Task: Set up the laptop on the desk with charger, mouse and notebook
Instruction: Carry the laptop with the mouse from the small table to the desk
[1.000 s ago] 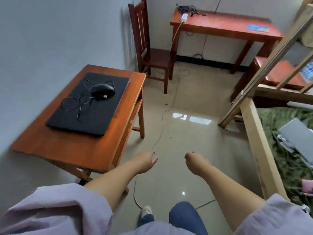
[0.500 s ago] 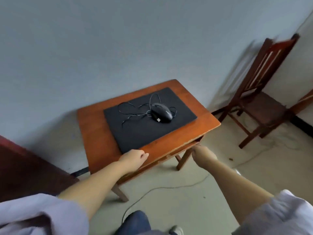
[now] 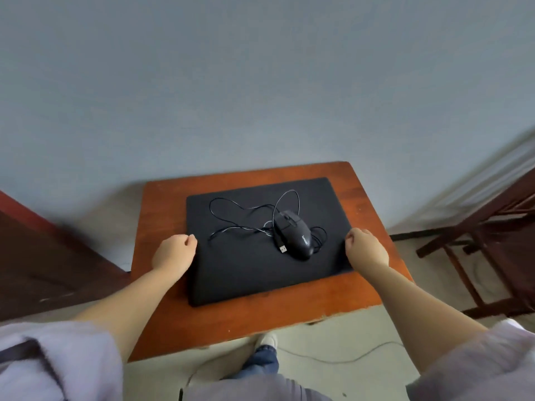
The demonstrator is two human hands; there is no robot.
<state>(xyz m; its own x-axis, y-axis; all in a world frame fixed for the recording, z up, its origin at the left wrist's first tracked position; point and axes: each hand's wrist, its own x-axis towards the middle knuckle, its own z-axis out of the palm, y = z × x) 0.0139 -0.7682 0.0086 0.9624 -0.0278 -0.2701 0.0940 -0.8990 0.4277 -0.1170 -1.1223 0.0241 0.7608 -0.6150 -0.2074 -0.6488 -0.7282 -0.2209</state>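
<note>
A closed black laptop (image 3: 260, 270) lies flat on a small orange-brown wooden table (image 3: 289, 316) against the grey wall. On its lid rests a black wired mouse (image 3: 295, 235), its thin cable (image 3: 249, 215) looped loosely and its USB plug lying beside it. My left hand (image 3: 173, 251) is at the laptop's left edge with fingers curled and the thumb touching the lid. My right hand (image 3: 366, 247) sits at the right edge, curled the same way. Neither hand visibly grips anything. No charger or notebook is in view.
A dark wooden chair (image 3: 492, 235) stands to the right of the table. Dark red-brown furniture (image 3: 43, 256) is on the left. A thin cable (image 3: 333, 357) runs across the pale tiled floor near my foot (image 3: 266, 341).
I have turned and stepped up to the small table. Both hands have moved from in front of the table's edge up to the laptop's left and right sides.
</note>
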